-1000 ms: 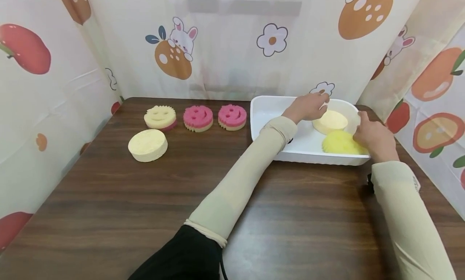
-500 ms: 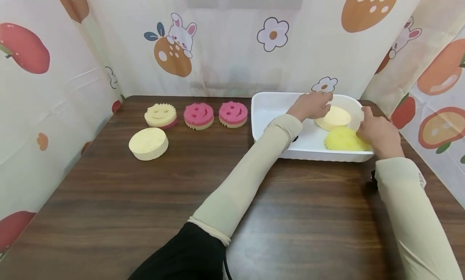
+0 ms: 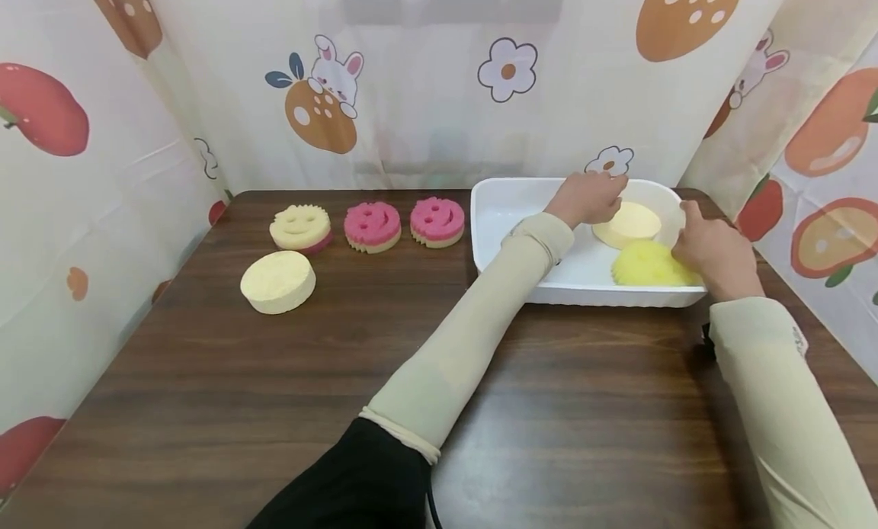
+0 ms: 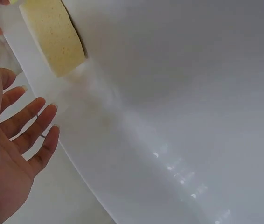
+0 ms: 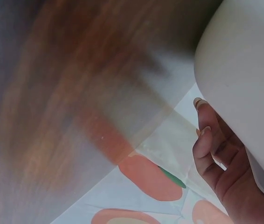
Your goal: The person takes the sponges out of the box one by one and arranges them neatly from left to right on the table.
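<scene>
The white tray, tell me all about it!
The white tray is a shallow, round-cornered rectangle with raised walls, smooth and shiny like plastic. It sits upright at the back right of the brown table. A pale round sponge and a bright yellow bumpy-edged sponge lie inside, towards its right end. The right hand grips that end; the left hand is at the back rim, perhaps touching.
</scene>
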Tool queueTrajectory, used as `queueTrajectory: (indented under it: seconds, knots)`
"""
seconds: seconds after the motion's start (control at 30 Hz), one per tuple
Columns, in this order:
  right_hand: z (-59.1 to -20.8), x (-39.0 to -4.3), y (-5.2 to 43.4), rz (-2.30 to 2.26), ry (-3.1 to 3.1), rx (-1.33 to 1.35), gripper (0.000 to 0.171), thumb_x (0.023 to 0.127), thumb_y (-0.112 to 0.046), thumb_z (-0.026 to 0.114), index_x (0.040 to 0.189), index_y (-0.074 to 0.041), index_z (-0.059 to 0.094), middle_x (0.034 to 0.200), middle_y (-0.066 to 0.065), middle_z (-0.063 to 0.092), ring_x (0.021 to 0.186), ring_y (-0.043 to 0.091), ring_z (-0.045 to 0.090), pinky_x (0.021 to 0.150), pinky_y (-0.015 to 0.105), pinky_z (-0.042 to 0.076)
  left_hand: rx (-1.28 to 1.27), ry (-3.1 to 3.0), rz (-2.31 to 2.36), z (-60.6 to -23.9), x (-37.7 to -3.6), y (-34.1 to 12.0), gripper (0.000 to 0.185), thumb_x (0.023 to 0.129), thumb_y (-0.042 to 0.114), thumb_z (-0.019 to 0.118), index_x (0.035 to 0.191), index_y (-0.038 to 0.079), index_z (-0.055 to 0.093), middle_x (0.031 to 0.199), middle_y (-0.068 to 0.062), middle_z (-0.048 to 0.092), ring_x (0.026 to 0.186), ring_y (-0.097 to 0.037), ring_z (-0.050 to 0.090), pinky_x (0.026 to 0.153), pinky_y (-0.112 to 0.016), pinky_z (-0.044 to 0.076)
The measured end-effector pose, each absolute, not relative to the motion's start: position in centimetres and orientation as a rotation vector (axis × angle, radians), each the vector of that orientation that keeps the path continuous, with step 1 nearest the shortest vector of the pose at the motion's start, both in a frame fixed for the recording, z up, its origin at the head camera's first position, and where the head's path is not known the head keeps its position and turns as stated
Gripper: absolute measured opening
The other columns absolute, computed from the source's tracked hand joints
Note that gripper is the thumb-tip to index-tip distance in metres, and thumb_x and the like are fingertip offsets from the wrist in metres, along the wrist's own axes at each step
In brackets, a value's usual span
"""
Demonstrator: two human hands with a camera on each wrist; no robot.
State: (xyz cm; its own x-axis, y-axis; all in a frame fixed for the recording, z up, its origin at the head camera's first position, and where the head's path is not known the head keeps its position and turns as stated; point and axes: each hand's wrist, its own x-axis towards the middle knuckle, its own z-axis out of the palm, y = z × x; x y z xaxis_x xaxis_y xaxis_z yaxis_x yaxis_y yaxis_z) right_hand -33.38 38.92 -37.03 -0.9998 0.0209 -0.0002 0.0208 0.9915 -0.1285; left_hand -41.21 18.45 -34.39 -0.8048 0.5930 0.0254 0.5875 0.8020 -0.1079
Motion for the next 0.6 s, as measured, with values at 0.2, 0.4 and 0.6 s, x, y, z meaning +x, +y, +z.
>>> queueTrajectory:
  seconds: [0.2, 0.4, 0.6]
  knots:
    - [-36.93, -33.72, 38.53, 0.193, -3.131, -0.027, 0.060, 0.097, -0.019, 0.042, 0.149, -0.002, 0.019, 0.099, 0.041, 0.056, 0.073, 0.046, 0.058, 0.054, 0.051, 0.045, -0.950, -2.925, 0.164, -34.51, -41.45, 18.27, 0.035, 0.107, 0.037, 0.028, 0.134, 0.025, 0.046, 0.119, 0.009, 0.059, 0.097, -0.011, 0.050, 0.090, -0.030, 0.048]
    - [-36.87, -33.58, 38.59, 0.194, -3.145, -0.049, 0.061, 0.096, -0.018, 0.043, 0.150, -0.001, 0.018, 0.100, 0.042, 0.055, 0.075, 0.047, 0.057, 0.055, 0.052, 0.045, -0.951, -2.943, 0.159, -34.87, -41.42, 18.55, 0.039, 0.106, 0.043, 0.028, 0.137, 0.025, 0.044, 0.120, 0.009, 0.061, 0.104, -0.011, 0.058, 0.094, -0.031, 0.049]
    - [-36.92, -33.45, 38.83, 0.187, -3.162, -0.071, 0.062, 0.097, -0.019, 0.044, 0.150, -0.001, 0.017, 0.101, 0.042, 0.054, 0.077, 0.047, 0.057, 0.055, 0.050, 0.045, -1.004, -2.981, 0.180, -35.28, -41.01, 19.27, 0.043, 0.105, 0.050, 0.030, 0.138, 0.026, 0.044, 0.126, 0.008, 0.061, 0.117, -0.009, 0.060, 0.095, -0.030, 0.049]
